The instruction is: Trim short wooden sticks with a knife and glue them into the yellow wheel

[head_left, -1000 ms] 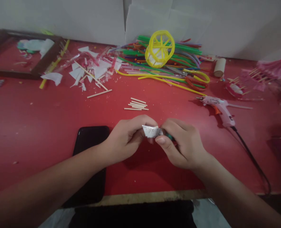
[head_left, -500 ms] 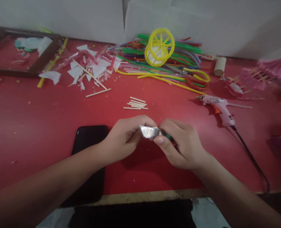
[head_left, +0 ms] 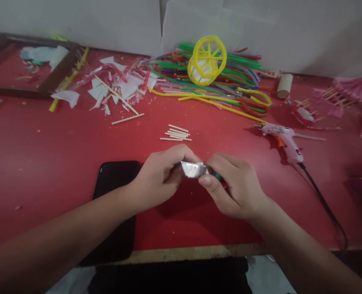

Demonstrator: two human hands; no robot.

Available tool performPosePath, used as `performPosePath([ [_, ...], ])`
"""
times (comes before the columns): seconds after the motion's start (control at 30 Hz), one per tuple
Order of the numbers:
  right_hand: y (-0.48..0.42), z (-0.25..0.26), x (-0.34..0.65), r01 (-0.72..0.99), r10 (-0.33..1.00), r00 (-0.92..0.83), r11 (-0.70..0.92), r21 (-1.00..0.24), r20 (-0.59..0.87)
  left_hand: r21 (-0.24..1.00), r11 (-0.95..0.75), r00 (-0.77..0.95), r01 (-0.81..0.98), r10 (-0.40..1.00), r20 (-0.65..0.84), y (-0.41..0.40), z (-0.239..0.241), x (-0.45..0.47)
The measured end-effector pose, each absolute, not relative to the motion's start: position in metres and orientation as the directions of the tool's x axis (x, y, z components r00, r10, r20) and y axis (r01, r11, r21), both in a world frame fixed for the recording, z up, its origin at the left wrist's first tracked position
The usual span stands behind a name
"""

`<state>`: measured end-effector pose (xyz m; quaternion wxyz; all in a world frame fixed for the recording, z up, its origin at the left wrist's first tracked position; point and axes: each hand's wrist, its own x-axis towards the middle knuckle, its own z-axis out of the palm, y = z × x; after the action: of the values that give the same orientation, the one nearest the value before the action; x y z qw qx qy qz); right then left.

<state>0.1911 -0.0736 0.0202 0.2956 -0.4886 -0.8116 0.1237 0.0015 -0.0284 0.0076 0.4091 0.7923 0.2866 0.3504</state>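
My right hand (head_left: 234, 183) is wrapped round a utility knife (head_left: 193, 169), its thumb by the base of the broad metal blade. A bit of green handle shows between the fingers. The blade points left, towards my left hand (head_left: 162, 173), whose fingers are curled closed just behind it. At those fingertips a small pale stick (head_left: 200, 163) peeks out above the blade, mostly hidden. Just beyond the hands, several short wooden sticks (head_left: 178, 134) lie in a loose bunch on the red tabletop (head_left: 61, 163).
A black phone (head_left: 116, 175) lies under my left forearm. To the right rests a pink glue gun (head_left: 281, 136) with its cord. Farther back are scissors (head_left: 254, 98), pipe cleaners (head_left: 242, 61), a yellow wheeled frame (head_left: 208, 59), paper scraps (head_left: 128, 87) and a brown wooden frame (head_left: 12, 92).
My left fingers have shifted very slightly upward near the blade. The whole view has drifted a few pixels; the knife and right hand stay practically in place.
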Motion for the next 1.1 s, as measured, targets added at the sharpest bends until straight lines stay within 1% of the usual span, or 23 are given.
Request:
performPosePath([
  [0.17,-0.0743,0.0206,0.1909,0.711,0.865,-0.353,0.495,-0.499,0.356,0.853,-0.492,0.599,0.176,0.741,0.304,-0.0289,0.0087,0.0015],
  [0.4,-0.0737,0.0203,0.1909,0.715,0.865,-0.35,0.495,-0.494,0.36,0.844,-0.508,0.591,0.171,0.738,0.324,-0.0296,0.0072,0.0006],
  [0.57,-0.0732,0.0197,0.1913,0.723,0.874,-0.344,0.48,-0.497,0.342,0.853,-0.484,0.581,0.193,0.757,0.299,-0.0294,0.0074,0.0008],
  [0.87,-0.0744,0.0187,0.1927,0.696,0.855,-0.376,0.515,-0.501,0.357,0.854,-0.507,0.613,0.119,0.714,0.338,-0.0282,0.0131,0.0],
  [1.1,-0.0757,0.0217,0.1922,0.689,0.848,-0.355,0.521,-0.503,0.393,0.844,-0.526,0.615,0.107,0.702,0.359,-0.0283,0.0132,-0.0026],
])
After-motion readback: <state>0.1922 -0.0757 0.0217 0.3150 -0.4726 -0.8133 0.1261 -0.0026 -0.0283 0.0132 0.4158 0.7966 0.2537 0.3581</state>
